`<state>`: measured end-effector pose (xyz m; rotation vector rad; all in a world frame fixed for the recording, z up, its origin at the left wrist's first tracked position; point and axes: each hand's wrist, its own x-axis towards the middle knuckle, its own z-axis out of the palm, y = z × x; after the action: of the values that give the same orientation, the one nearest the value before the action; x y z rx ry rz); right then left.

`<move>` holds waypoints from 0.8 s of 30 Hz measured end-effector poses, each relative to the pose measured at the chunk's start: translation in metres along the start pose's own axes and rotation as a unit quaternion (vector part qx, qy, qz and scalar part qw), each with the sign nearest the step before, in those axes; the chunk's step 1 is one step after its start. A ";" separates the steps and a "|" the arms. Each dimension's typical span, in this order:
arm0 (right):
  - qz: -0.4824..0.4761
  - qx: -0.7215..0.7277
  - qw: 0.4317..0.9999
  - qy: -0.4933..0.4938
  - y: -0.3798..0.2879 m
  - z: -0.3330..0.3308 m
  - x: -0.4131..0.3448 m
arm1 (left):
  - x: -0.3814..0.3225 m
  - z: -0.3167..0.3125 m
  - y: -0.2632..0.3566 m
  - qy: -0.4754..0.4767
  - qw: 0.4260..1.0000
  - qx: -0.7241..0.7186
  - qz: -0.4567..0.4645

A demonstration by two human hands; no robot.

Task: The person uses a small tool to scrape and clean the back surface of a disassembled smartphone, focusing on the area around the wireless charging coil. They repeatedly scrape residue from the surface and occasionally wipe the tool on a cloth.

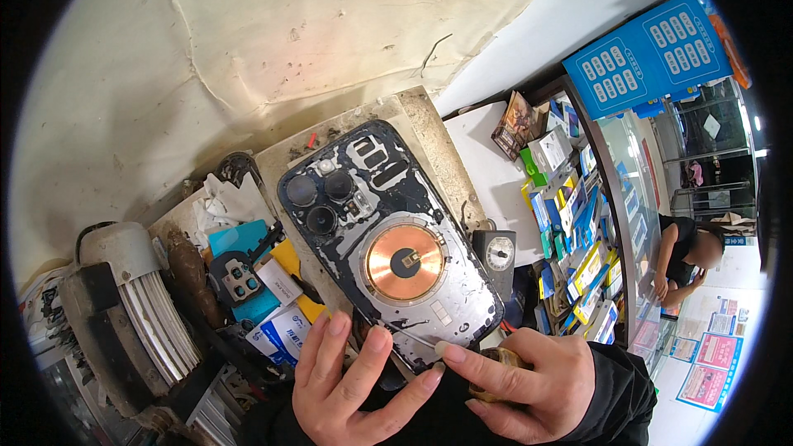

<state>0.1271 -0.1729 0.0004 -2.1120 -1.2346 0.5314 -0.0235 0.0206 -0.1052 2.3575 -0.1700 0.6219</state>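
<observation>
A smartphone without its back glass (pixel 458 266) stands out before me, its three camera lenses at the upper left and a round copper charging coil in the middle. Black and whitish residue covers its metal plate. My left hand (pixel 359 378) has its fingers spread at the phone's lower left edge; whether they bear on it cannot be told. My right hand (pixel 536 378) grips a tool with a yellowish-brown handle (pixel 499 368). A thin metal blade (pixel 409 337) reaches from near that hand's index fingertip over the phone's lower end.
At the left is a dusty machine with metal fins (pixel 142 322). Near it lie a camera-cutout phone part (pixel 235 279) and a blue-white packet (pixel 282 334). A dial device (pixel 495 257) and many small boxes (pixel 576 210) are at right. Beyond a glass counter (pixel 632 186) sits a person (pixel 681 254).
</observation>
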 end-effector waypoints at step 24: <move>0.019 -0.007 1.000 -0.018 0.002 -0.007 -0.009 | -0.010 -0.003 0.007 -0.063 0.996 0.041 -0.042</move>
<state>0.1289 -0.1840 0.0043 -2.1492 -1.2237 0.5802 -0.0349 0.0165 -0.1037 2.4710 -0.1030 0.4487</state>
